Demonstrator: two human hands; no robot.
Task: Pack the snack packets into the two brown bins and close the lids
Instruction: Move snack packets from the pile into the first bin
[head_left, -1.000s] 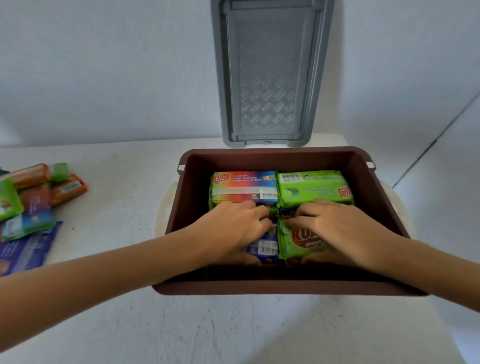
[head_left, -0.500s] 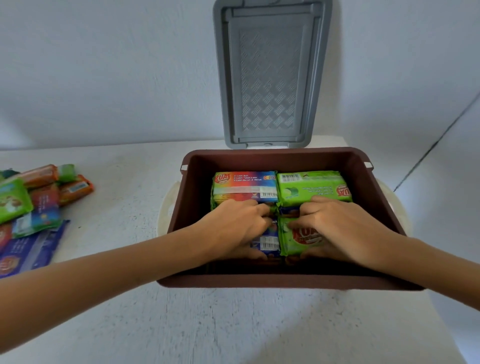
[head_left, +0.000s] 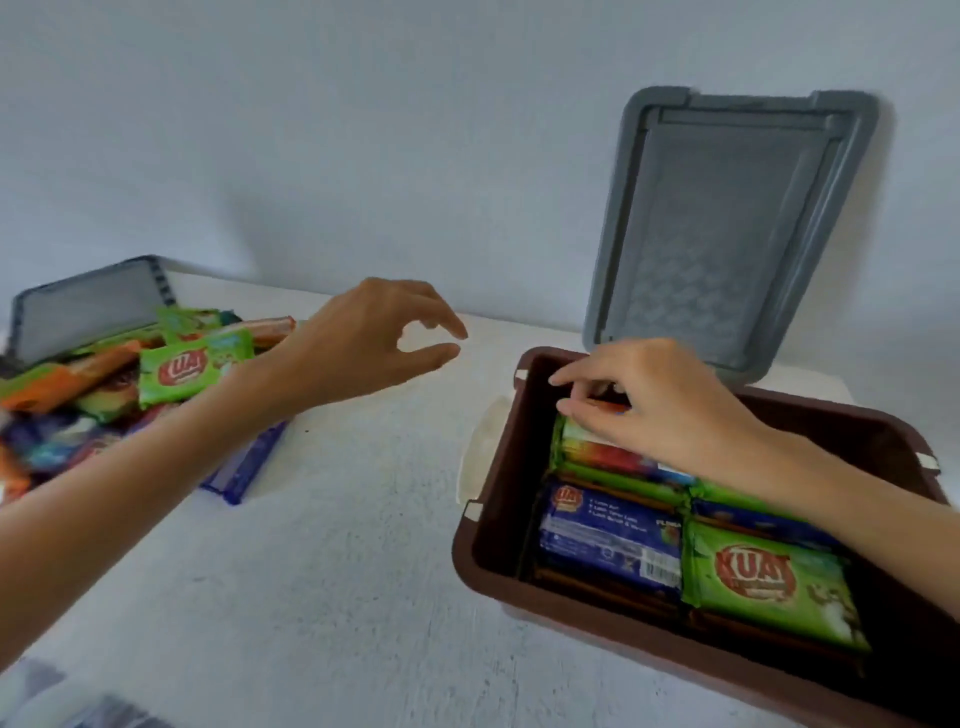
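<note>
Brown bin (head_left: 491, 540) part-filled, lid (head_left: 727, 228) up; packet pile (head_left: 176, 369) left of bin unpacked. Left hand (head_left: 358, 348) empty, slack; right hand (head_left: 670, 405) on packet (head_left: 608, 457) inside bin, grip unclear.

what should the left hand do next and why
Probably reach the left hand to the loose pile and take the green packet on top. That hand hangs empty above the table, packets lie unpacked there, the brown bin has its lid up, and the right hand is busy on the far packet inside.

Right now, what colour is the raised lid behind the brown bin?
Grey lid, with an embossed weave pattern on its inner face; head view.
</note>
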